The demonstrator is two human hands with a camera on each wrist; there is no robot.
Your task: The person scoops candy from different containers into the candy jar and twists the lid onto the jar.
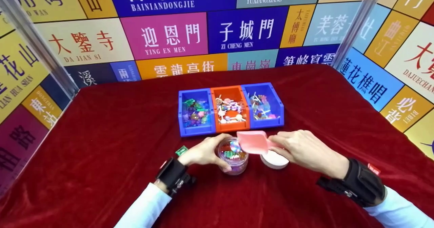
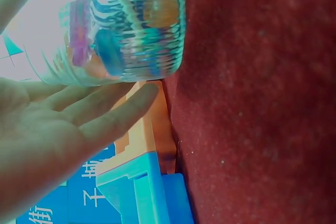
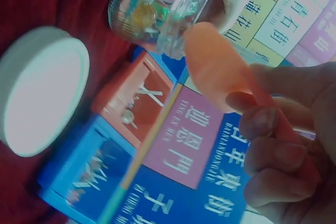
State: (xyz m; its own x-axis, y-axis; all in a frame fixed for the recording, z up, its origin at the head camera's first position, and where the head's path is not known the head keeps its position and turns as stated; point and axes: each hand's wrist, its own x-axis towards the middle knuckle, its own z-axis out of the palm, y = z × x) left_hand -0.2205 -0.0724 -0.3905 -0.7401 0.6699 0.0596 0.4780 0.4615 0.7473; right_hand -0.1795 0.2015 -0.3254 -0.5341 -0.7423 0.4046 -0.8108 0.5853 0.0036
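Observation:
My left hand point(image 1: 205, 153) grips a clear ribbed jar point(image 1: 238, 168) standing on the red cloth, thumb at its near side and fingers round the far side. Colourful wrapped candies show through the jar wall point(image 2: 139, 30). In my right hand point(image 1: 307, 151) is a pink scoop point(image 1: 252, 142), its handle pinched between thumb and curled fingers. The scoop's blade is tilted over the right edge of the jar mouth, and a shiny round candy point(image 1: 235, 146) lies by its lip at the opening. Under the right hand, a white lid point(image 1: 275, 161) lies beside the jar.
Behind the jar stand three joined bins: a left blue bin point(image 1: 197, 131) of wrapped candies, an orange bin point(image 1: 232, 128) of lollipops, a right blue bin point(image 1: 268, 122) of mixed sweets. A green wrapped candy point(image 1: 181, 150) lies by the left wrist. Printed panels point(image 1: 162, 34) border the table.

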